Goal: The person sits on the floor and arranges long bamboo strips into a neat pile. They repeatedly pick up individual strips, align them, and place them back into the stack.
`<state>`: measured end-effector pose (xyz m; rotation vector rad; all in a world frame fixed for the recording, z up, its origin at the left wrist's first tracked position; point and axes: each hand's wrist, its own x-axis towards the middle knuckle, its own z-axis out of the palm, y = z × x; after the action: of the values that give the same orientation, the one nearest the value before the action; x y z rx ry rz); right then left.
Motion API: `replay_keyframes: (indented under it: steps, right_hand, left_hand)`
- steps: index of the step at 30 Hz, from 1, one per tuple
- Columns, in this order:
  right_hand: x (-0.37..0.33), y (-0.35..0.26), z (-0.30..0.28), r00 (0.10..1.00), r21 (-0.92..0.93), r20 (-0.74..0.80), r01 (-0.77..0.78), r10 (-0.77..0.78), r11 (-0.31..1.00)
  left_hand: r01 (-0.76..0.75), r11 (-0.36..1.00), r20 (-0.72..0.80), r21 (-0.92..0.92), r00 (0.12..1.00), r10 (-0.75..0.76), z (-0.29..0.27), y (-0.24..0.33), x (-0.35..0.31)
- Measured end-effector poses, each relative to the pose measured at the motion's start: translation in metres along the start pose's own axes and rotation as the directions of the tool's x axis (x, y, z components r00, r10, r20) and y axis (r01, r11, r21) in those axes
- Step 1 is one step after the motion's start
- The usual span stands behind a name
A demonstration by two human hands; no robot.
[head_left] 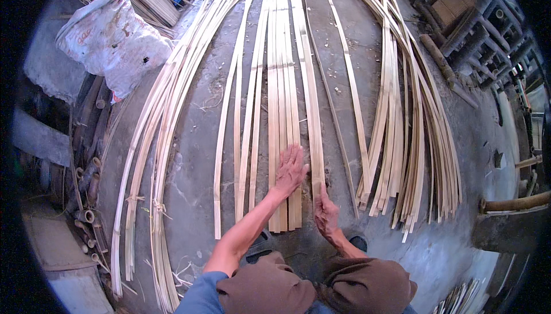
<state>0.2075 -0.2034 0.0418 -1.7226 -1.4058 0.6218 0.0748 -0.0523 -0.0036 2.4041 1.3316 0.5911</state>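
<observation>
My left hand [291, 169] lies flat, fingers stretched out, across a row of pale bamboo strips [280, 102] laid side by side on the floor. Just right of that row, my right hand [327, 213] is closed at the near end of a bamboo strip [314, 142], the thumb pointing up along it. Whether it holds one strip or two pressed together, I cannot tell. A narrow gap separates this strip from the row. Looser strips [244, 125] run lengthwise to the left of my left hand. The far ends of the row reach the top of the view.
On the left lie long strips tied in bundles [163, 170]; a fanned heap of strips [422, 142] lies on the right. A white sack [117, 41] and bamboo poles [86, 216] line the left side. Dark wooden frames [479, 38] stand at the far right.
</observation>
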Motion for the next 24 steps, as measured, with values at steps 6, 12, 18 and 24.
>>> replay_keyframes:
  steps: [6, 12, 18, 24]
  right_hand:
    - [0.012, -0.012, 0.011, 0.983, 0.057, 0.069, -0.176, 0.172, 0.983]
    - [0.002, -0.022, 0.023, 0.889, 0.074, 0.237, -0.419, 0.392, 0.905]
    - [-0.012, -0.021, 0.025, 0.900, 0.140, 0.161, -0.427, 0.405, 0.894]
    - [-0.016, 0.012, 0.030, 0.934, -0.104, 0.213, -0.269, 0.286, 0.957]
  left_hand:
    - [0.056, 0.997, 0.026, 0.056, 0.998, -0.058, -0.007, -0.001, -0.011]
    - [0.009, 0.975, 0.094, 0.221, 0.995, -0.031, 0.002, -0.010, -0.018]
    - [0.032, 0.991, 0.071, 0.126, 0.997, -0.041, 0.002, -0.009, -0.019]
    - [0.051, 0.996, 0.082, 0.077, 0.995, -0.057, 0.001, -0.007, -0.017]
